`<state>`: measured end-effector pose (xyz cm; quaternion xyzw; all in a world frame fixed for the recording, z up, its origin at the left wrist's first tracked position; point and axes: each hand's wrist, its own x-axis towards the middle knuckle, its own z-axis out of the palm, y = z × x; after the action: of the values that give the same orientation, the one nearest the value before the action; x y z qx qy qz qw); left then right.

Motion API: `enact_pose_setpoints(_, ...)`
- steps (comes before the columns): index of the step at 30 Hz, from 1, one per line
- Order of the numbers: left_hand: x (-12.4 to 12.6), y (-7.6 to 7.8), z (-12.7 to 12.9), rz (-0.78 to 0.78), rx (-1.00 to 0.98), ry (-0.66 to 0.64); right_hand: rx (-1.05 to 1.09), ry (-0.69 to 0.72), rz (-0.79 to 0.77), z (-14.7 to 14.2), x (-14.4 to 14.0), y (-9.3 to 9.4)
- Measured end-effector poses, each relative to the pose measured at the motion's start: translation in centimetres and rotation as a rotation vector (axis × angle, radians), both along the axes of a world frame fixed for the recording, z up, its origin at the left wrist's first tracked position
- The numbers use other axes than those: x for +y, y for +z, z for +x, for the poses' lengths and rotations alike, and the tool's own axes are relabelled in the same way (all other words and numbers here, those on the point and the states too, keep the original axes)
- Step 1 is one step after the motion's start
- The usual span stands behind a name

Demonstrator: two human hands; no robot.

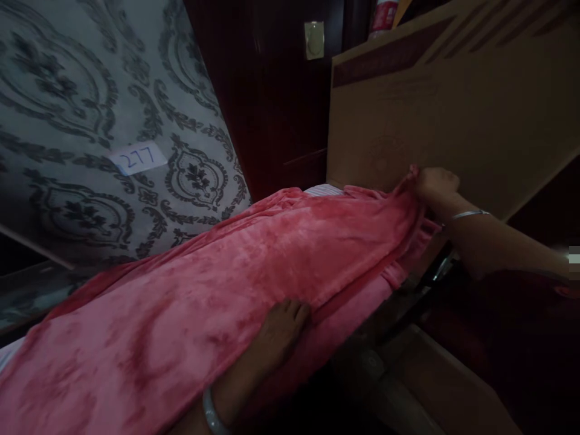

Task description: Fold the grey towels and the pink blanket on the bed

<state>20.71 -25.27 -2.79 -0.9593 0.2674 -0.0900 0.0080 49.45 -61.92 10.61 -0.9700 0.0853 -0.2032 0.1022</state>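
A pink plush blanket [217,272] lies spread lengthwise over a bed or bench, with its far right corner pulled up. My right hand [435,186] is closed round that bunched corner, slightly raised in front of the cardboard box. Along the near edge, my left hand [283,323] rests on the blanket with its fingers curled at a fold; the fingertips are partly hidden. Soft wrinkles cross the blanket's surface, and a lower layer of it hangs down on the near side. Each of my wrists has a silvery bangle.
A large cardboard box [389,121] stands at the back right, a red-and-white container [383,17] behind its top edge. Patterned wallpaper [90,78] with a paper marked 277 [138,158] is at left, beside a dark wood panel [272,90]. A striped cloth [323,190] peeks out behind the blanket.
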Motion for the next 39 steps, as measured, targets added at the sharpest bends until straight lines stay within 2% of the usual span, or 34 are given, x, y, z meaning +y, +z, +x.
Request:
enact_pose_setpoints(2, 0.7, 0.0, -0.8, -0.038, -0.055, 0.017, -0.058, 0.052, -0.008, -0.7, 2.2, 0.1)
enact_pose_setpoints(3, 1.2, 0.0, -1.4, -0.047, -0.093, 0.040, -0.099, 0.124, -0.026, -1.1, 3.7, 0.0)
enact_pose_setpoints(5, 2.4, 0.3, -2.8, -0.040, -0.147, 0.105, -0.155, 0.362, -0.033, -1.7, 7.5, -0.8)
enact_pose_setpoints(8, 4.3, 1.1, -5.4, 0.004, -0.130, 0.208, -0.088, 0.730, 0.043, -3.3, 13.9, -3.6)
enact_pose_setpoints(10, 5.4, 1.5, -6.8, 0.047, -0.139, 0.264, -0.010, 0.957, 0.084, -5.5, 17.8, -6.1)
enact_pose_setpoints(12, 6.3, 1.6, -7.8, 0.086, -0.178, 0.318, 0.051, 1.154, 0.162, -8.7, 20.3, -8.4)
enact_pose_setpoints(15, 7.2, 1.2, -8.7, 0.085, -0.232, 0.355, 0.138, 1.320, 0.287, -14.3, 21.2, -10.8)
enact_pose_setpoints(18, 7.4, 0.6, -9.1, 0.014, -0.254, 0.335, 0.171, 1.399, 0.290, -18.8, 19.7, -12.2)
enact_pose_setpoints(21, 7.3, 0.0, -9.4, -0.067, -0.189, 0.337, 0.097, 1.417, 0.274, -20.8, 18.1, -13.2)
enact_pose_setpoints(27, 6.8, -0.4, -10.3, -0.077, -0.030, 0.338, -0.064, 1.337, 0.278, -20.8, 17.0, -14.9)
enact_pose_setpoints(32, 7.9, -0.3, -12.3, -0.099, -0.056, 0.480, -0.231, 1.221, 0.354, -20.5, 15.9, -17.2)
enact_pose_setpoints(35, 8.8, -0.3, -13.9, -0.105, -0.059, 0.485, -0.236, 1.243, 0.358, -20.1, 15.8, -18.4)
enact_pose_setpoints(39, 10.4, 0.0, -16.3, -0.117, -0.102, 0.493, -0.224, 1.269, 0.318, -20.0, 16.0, -18.2)
